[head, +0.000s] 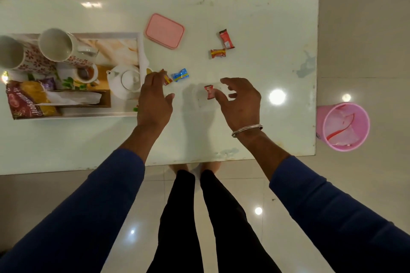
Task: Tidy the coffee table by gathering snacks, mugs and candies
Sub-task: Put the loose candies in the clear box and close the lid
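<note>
1. The left hand (154, 99) is pinching a red candy (166, 80), half hidden by its fingertips.
2. The right hand (240, 104) is hovering with fingers spread, a pink candy (209, 91) lying just beside its thumb.
3. A blue candy (180, 75) is sitting centre frame; two mugs (55, 45) are crowding the tray (139, 51), one cut off at left.

The snack packet (28, 99) in the tray reads roughly "ALOO BHUJIA".

glossy table (244, 17), plastic lid (164, 30), metal bangle (247, 130)
</note>
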